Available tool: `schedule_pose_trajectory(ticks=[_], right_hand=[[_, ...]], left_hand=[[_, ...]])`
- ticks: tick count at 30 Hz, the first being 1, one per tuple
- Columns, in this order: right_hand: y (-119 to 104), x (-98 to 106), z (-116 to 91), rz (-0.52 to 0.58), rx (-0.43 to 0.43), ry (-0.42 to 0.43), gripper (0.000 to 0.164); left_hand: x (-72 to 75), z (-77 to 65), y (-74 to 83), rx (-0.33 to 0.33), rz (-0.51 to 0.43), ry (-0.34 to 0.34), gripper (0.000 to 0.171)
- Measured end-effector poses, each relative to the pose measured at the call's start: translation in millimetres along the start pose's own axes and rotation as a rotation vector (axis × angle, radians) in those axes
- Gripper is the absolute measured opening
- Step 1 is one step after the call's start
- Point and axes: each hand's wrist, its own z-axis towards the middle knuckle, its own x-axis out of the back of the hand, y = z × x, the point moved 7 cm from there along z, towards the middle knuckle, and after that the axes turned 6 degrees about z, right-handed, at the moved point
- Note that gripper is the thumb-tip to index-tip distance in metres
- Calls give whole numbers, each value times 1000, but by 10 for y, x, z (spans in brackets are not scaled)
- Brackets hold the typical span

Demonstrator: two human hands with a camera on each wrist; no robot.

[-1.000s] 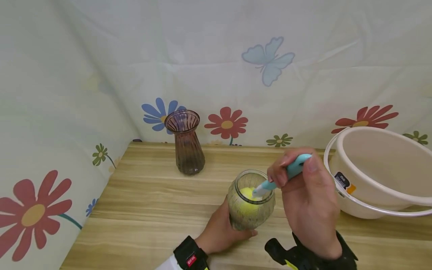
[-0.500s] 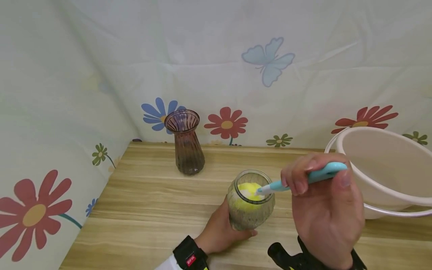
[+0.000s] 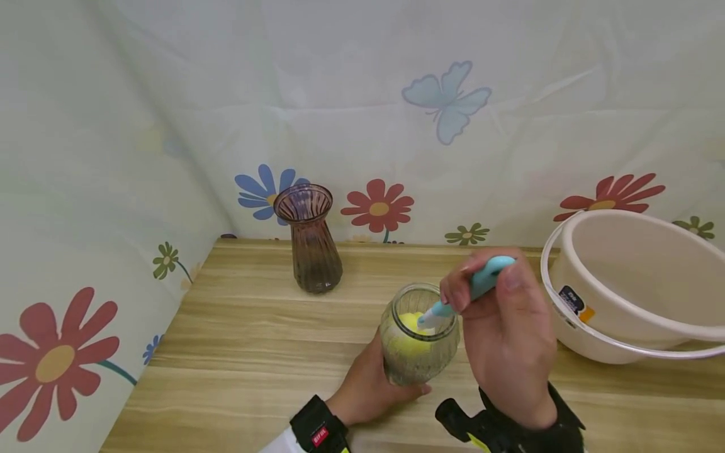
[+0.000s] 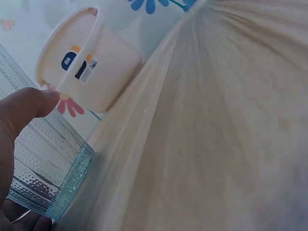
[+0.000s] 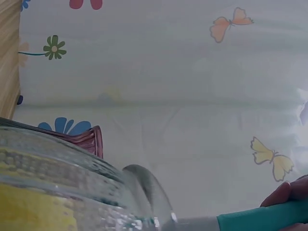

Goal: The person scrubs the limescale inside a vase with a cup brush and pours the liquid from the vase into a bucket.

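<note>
My left hand (image 3: pixel 370 387) grips a clear textured glass jar (image 3: pixel 421 365), fingers around its lower side and thumb at the front. The jar tilts a little, its mouth facing up. Inside it sits the yellow head (image 3: pixel 406 340) of a sponge brush. My right hand (image 3: pixel 506 333) holds the turquoise handle (image 3: pixel 481 280) of this brush, which slants out over the jar's rim. In the left wrist view, the thumb (image 4: pixel 29 108) lies across the jar's ribbed wall (image 4: pixel 53 168). Through the glass, the right wrist view shows the yellow sponge (image 5: pixel 33 209) near the handle (image 5: pixel 264 217).
A purple-brown fluted glass vase (image 3: pixel 317 258) stands at the back left of the wooden table (image 3: pixel 243 352). To the right is a cream bucket (image 3: pixel 612 314) with its handle lowered towards the front. A flowered curtain (image 3: pixel 340 113) closes off the back and left.
My right hand swung right with the brush handle lying flatter, then came back left with the handle steeper and the sponge deeper in the jar. The left hand and jar stay nearly still.
</note>
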Motion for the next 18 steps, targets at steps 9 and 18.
schedule_pose_trajectory(ticks=[9,18], right_hand=[[188,-101,9,-205,-120,-3,32],[349,-156,-45,-354,-256,-54,37]], left_hand=[[2,10,-15,12,-38,1,106],[-3,14,-27,-15,-40,11,106]])
